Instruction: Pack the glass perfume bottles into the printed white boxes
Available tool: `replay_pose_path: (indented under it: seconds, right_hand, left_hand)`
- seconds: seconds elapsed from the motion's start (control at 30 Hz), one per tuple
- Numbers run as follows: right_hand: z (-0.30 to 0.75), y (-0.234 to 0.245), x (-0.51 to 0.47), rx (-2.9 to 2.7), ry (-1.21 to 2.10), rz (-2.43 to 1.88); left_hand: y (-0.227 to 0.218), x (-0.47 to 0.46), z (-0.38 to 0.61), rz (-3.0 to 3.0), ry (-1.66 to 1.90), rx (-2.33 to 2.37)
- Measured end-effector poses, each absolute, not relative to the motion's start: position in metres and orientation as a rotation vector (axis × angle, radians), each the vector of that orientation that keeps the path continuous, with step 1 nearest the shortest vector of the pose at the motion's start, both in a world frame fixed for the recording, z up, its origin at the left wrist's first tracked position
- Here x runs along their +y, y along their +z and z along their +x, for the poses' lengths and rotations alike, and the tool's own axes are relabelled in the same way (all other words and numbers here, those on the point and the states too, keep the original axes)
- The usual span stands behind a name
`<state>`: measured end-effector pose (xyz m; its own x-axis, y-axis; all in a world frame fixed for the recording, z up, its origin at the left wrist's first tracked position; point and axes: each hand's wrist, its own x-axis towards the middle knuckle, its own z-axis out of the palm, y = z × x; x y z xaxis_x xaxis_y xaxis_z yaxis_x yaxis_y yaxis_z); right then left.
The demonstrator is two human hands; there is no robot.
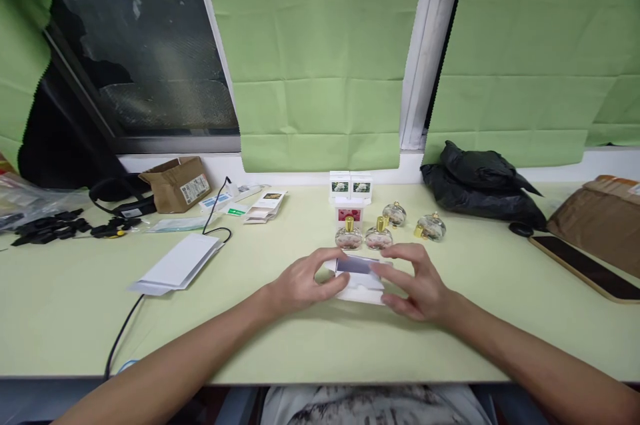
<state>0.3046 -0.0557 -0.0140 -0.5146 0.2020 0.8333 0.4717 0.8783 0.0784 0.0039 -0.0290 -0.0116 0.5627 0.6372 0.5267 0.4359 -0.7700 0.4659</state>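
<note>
A small white carton (361, 285) sits low over the table in front of me, with its end open and flaps folded out. My left hand (305, 283) grips its left side between thumb and fingers. On the right side, my right hand (423, 285) has its thumb at the lower edge and its fingers at the opening and flap. The carton's inside looks dark, and I cannot tell what is in it. Just behind stand two glass perfume bottles (379, 238) with gold caps. Farther back to the right are two more perfume bottles (433, 227), one lying tilted.
Small flower-printed boxes (349, 213) stand behind the bottles. Left are flattened white cartons (175, 265), a black cable (123, 337) and a cardboard box (180, 185). Right are black plastic bags (480, 188), a phone (587, 268) and a brown parcel (600, 221).
</note>
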Motion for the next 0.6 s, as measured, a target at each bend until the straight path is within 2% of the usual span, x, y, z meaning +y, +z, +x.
replay_pose_path:
  seconds: [0.17, 0.37, 0.5, 0.6]
  right_hand:
    - [0.301, -0.011, -0.054, -2.259, -0.347, -0.448]
    - [0.301, -0.008, -0.048, -2.325, -0.37, -0.533]
    - [0.3, 0.007, -0.041, -2.235, -0.179, -0.563]
    - [0.293, 0.026, -0.031, -2.015, -0.05, -0.793]
  left_hand:
    - [-0.012, -0.019, -0.003, 2.636, 0.994, 0.764]
    - [-0.016, -0.005, -0.005, 2.83, 1.213, 0.434]
    - [-0.014, -0.007, -0.002, 2.813, 1.229, 0.444]
    - [-0.014, -0.007, -0.003, 2.819, 1.258, 0.423]
